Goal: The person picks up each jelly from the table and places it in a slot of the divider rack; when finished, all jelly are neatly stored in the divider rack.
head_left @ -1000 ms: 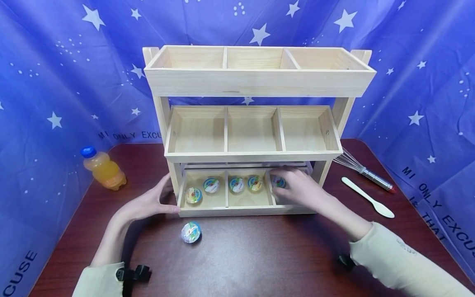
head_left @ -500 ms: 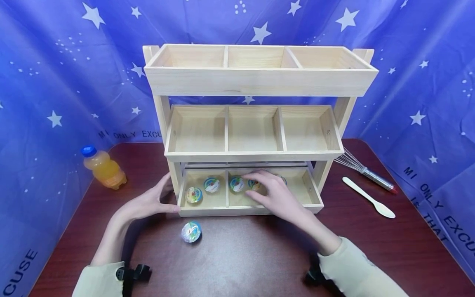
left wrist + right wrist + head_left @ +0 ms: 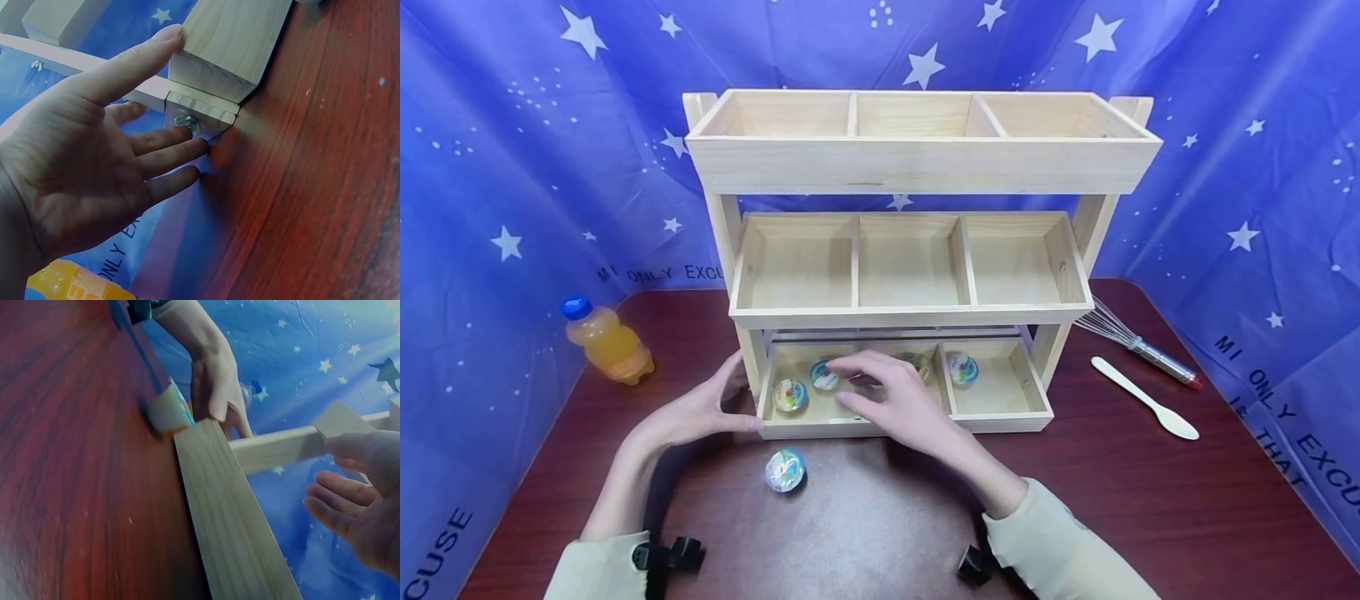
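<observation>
My left hand (image 3: 700, 408) is at the left end of the wooden rack's bottom tray (image 3: 902, 427), its thumb touching the tray's corner. In the left wrist view, the left palm (image 3: 81, 156) holds nothing. My right hand (image 3: 898, 400) hovers over the tray's middle compartment with loose fingers, fingertips near a jelly cup (image 3: 824, 375) in the left compartment. Another jelly cup (image 3: 790, 395) lies there too. The right hand partly covers the cups in the middle compartment; one jelly cup (image 3: 917, 365) shows behind it. The right compartment has one jelly cup (image 3: 963, 368).
A loose jelly cup (image 3: 785, 471) sits on the table before the rack. An orange drink bottle (image 3: 613, 346) stands at left. At right lie a whisk (image 3: 1150, 350) and a pale spoon (image 3: 1142, 398). The rack's middle tier (image 3: 910, 318) overhangs the bottom tray.
My right hand has swept left along the bottom tray, from the right compartment past the middle one, uncovering the right compartment's jelly cup. The left hand has stayed put.
</observation>
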{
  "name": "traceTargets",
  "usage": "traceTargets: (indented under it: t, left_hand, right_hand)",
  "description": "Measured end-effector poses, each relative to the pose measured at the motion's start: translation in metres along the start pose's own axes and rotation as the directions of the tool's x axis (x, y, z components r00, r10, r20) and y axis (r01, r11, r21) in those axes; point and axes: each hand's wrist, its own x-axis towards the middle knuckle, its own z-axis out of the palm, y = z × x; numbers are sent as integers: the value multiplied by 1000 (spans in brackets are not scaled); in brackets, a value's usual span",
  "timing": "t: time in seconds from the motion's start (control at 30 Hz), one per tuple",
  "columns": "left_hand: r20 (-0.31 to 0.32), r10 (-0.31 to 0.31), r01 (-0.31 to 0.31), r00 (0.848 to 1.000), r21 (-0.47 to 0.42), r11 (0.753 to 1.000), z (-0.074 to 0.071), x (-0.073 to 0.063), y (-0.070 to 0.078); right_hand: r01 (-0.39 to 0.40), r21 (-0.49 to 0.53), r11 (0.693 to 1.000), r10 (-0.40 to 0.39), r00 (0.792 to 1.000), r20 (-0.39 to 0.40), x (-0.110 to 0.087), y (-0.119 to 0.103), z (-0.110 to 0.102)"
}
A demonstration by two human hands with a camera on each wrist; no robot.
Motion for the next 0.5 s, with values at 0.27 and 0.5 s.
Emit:
traceTargets:
  t: [0.27,0.5]
  left_hand:
    - [-4,14,-15,1000,-9,1000,1,0,0]
    - [-1,37,-37,999,20,999,1,-1,1]
  right_hand:
    - [-18,80,997,4,985,174,0,-12,21]
    - [24,44,999,-37,953,301,-8,-15,36]
